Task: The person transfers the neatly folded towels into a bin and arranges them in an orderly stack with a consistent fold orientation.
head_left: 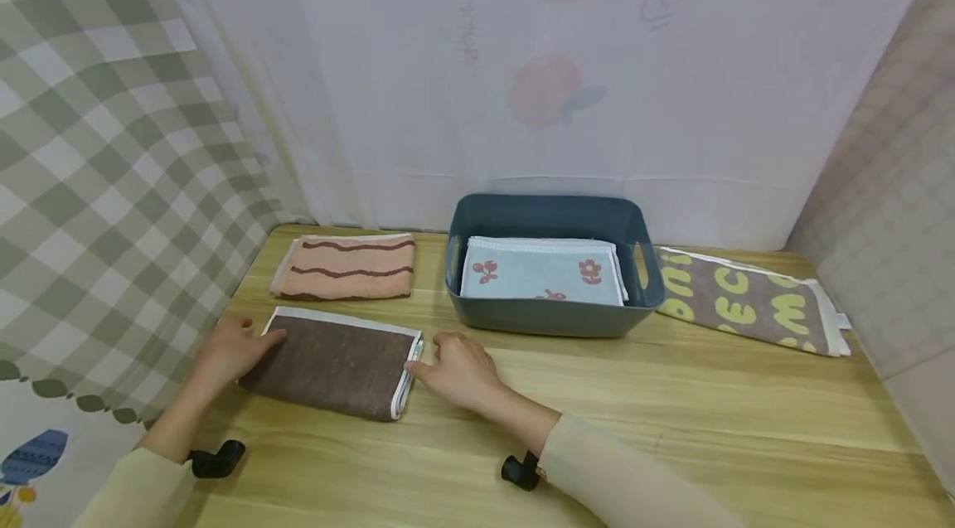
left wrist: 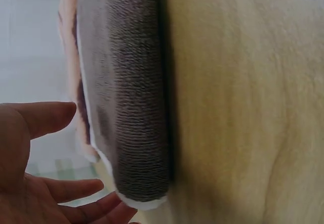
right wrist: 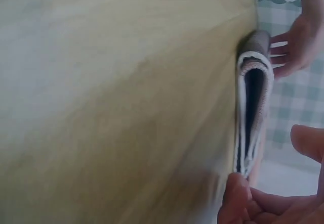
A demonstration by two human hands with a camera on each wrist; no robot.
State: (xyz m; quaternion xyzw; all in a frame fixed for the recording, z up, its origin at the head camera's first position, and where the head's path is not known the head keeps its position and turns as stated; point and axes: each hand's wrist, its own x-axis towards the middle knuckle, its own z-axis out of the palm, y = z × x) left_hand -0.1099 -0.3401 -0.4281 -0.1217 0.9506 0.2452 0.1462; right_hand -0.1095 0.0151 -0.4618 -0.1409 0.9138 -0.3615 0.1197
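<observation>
Observed from the head view: a folded brown towel (head_left: 334, 363) with white edging lay flat on the wooden table (head_left: 671, 412), in the lower left of the frame. The left hand (head_left: 237, 347) rested at the towel's left end, fingers straight and slightly apart, fingertips touching the top of the cloth. In the left wrist view the same hand (left wrist: 35, 173) showed an open palm, thumb and fingers spread and uncurled beside the towel's (left wrist: 131, 107) rounded fold.

The right hand (head_left: 457, 368) sat at the towel's right end, where the white-bordered layers stacked up. Its fingers were loosely bent, with the tips against that edge; whether they pinched the border could not be told from the head view. In the right wrist view the thumb and a fingertip of the right hand (right wrist: 273, 204) stood apart on either side of the layered end of the towel (right wrist: 253, 118), not closed on it.

Behind the brown towel, towards the upper left of the table, lay a folded peach towel (head_left: 345, 266) with dark wavy stripes. At centre stood a blue-grey basket (head_left: 552, 318) holding a folded pale blue towel (head_left: 543, 271) with red flowers. To the basket's right, just beside it, lay a grey-brown towel (head_left: 749, 297) with yellow letters.
</observation>
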